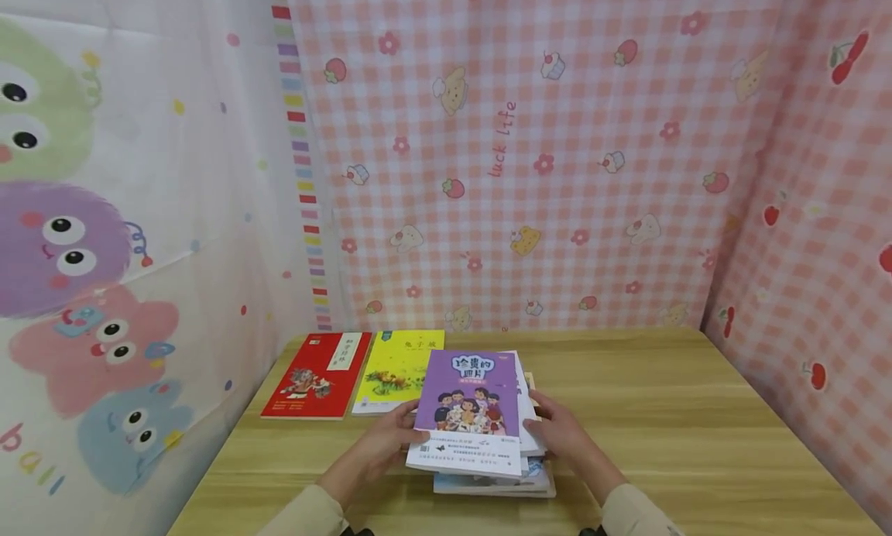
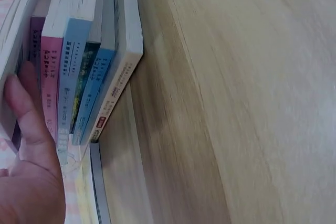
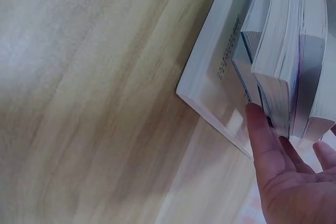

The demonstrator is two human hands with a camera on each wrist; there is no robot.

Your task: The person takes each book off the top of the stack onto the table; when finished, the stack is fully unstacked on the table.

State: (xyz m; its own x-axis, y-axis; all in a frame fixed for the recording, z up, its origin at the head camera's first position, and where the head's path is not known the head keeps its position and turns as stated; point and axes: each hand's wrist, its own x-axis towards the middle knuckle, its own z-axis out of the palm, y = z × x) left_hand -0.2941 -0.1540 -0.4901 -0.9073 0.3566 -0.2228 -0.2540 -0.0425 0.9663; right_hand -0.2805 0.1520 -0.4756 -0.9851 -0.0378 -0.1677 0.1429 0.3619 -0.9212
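A purple book (image 1: 468, 389) with a white lower band tops an uneven stack of books (image 1: 493, 485) near the table's front. My left hand (image 1: 387, 437) grips the left edge of that book, thumb over its cover. The left wrist view shows the top book tilted away from the pink, blue and cream spines (image 2: 65, 72) below. On the other side, my right hand (image 1: 563, 435) holds the stack's right side. In the right wrist view, one fingertip (image 3: 254, 113) touches a lower book's edge, with the thumb nearer the top. Some fingers are hidden behind the books.
A red book (image 1: 313, 377) lies flat at the table's back left. Beside it is a yellow book (image 1: 399, 365), partly covered by the purple one in the head view. The wooden table (image 1: 697, 427) is bordered by patterned cloth curtains (image 1: 592, 133) at the back and sides.
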